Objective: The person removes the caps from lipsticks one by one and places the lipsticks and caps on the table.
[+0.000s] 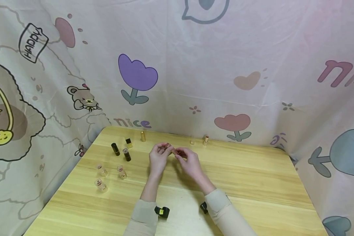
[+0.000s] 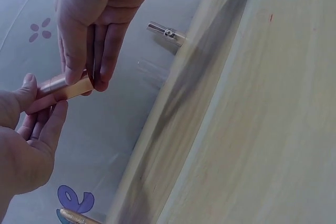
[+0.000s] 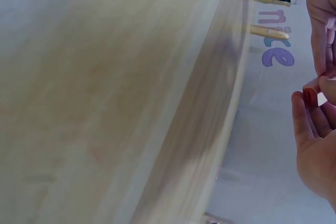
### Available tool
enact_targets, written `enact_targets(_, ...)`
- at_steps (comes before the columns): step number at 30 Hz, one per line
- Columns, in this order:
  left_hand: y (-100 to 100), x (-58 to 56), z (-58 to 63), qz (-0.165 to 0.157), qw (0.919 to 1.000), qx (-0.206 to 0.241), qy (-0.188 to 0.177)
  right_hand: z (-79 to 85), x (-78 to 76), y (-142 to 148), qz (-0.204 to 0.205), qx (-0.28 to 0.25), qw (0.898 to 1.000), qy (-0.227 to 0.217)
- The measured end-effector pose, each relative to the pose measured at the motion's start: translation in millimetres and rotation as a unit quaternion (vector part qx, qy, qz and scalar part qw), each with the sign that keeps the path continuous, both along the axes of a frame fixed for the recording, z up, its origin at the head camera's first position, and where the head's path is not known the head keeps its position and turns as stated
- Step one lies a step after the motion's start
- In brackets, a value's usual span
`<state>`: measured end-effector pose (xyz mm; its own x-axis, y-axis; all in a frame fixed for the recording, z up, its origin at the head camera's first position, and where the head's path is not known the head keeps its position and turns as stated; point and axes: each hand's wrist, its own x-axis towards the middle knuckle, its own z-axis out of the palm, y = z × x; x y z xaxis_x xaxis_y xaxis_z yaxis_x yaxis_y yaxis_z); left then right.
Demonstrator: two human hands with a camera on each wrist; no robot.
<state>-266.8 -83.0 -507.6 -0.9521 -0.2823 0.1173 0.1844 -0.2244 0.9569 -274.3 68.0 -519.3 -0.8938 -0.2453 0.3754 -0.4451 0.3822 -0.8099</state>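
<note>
Both hands meet above the back of the table around a shiny rose-gold lipstick tube (image 2: pixel 74 88). My left hand (image 1: pixel 158 162) pinches one end between thumb and fingers, and the right hand (image 1: pixel 191 164) grips the other end. Whether the tube is one piece or two cannot be told, as fingers cover much of it. In the right wrist view a reddish end (image 3: pixel 311 97) shows at the right hand's fingertips. Beyond the right hand, near the back edge, stand an uncapped lipstick (image 1: pixel 206 141) and a clear cap (image 1: pixel 192 141).
Left of the hands stand a gold bullet-shaped tube (image 1: pixel 143 136), a black-and-gold tube (image 1: pixel 129 143), two dark tubes (image 1: pixel 115 149) and several clear pinkish tubes (image 1: pixel 121 172). A printed curtain (image 1: pixel 177 98) hangs behind the wooden table (image 1: pixel 253 180).
</note>
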Motion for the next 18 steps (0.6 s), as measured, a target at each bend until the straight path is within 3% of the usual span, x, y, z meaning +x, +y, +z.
enact_targets(18,1.6,1.9,2.4,-0.011,0.9999,-0.004,0.005,0.9,-0.3,2.7,-0.010,0.017,1.000,0.011)
